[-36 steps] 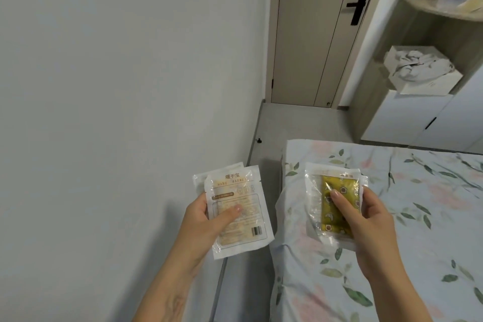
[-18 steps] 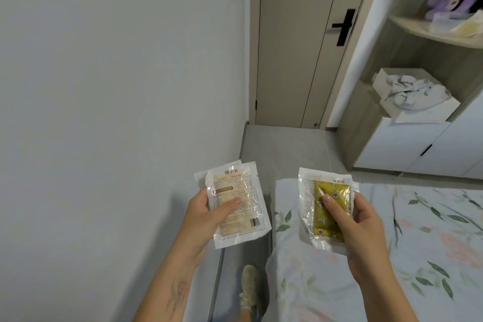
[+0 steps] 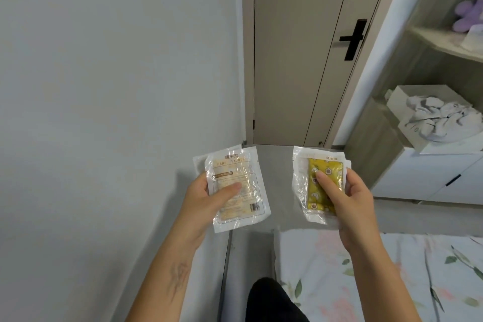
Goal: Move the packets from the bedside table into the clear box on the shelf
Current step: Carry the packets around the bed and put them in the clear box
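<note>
My left hand [image 3: 209, 196] grips a small stack of clear packets with pale orange hand-warmer print [image 3: 235, 188], thumb pressed on the front. My right hand [image 3: 347, 196] holds a stack of clear packets with a yellow patterned pouch on top [image 3: 317, 183], thumb across the pouch. Both stacks are held upright at chest height above the floor gap between the wall and the bed. Neither the bedside table nor a clear box can be made out in view.
A shelf unit [image 3: 444, 44] stands at the right with a purple plush toy [image 3: 470, 14] on top and a white box of crumpled cloth [image 3: 436, 115] below it. A closed beige door [image 3: 305, 47] is ahead. The floral bed [image 3: 392, 274] lies lower right, a grey wall on the left.
The view has moved forward and up along the bed toward the door and the shelf. Both hands keep their packets, held slightly higher and further apart.
</note>
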Tool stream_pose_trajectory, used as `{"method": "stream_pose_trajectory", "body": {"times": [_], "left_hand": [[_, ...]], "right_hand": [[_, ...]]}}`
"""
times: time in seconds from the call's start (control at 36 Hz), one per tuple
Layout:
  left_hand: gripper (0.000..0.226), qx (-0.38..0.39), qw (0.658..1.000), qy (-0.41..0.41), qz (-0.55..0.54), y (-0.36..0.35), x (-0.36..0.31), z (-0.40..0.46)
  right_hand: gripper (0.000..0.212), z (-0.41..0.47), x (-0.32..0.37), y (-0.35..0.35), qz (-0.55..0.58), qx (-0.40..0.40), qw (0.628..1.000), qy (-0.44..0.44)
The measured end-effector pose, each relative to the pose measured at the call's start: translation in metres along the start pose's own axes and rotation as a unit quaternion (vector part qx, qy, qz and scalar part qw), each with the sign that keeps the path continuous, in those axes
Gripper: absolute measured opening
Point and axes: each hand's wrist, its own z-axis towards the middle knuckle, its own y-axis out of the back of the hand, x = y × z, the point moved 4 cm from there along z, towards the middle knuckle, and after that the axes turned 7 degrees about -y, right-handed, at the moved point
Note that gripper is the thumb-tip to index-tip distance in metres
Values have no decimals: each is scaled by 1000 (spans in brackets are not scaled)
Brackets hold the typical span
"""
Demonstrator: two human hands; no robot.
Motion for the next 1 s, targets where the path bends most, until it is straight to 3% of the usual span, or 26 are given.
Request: {"method": "stream_pose_trajectory", "body": {"times": [0.36,0.56,0.78,1.0], "left_hand": [[25,2,1000,-7,14,-22,-7,145],[25,19,999,-13,30,-44,-9,269],[24,63,998,6,20,-122,-16,440],[23,144,989,29,8,-220,-22,548]], "right_hand": [[16,143,2,-41,6,13,1000,-17],[14,256,3,-64,18,-7,1000,-23],[18,412,31,-72,15,-53,998,-25],[14,511,91,-37,15,-124,992,21]]}}
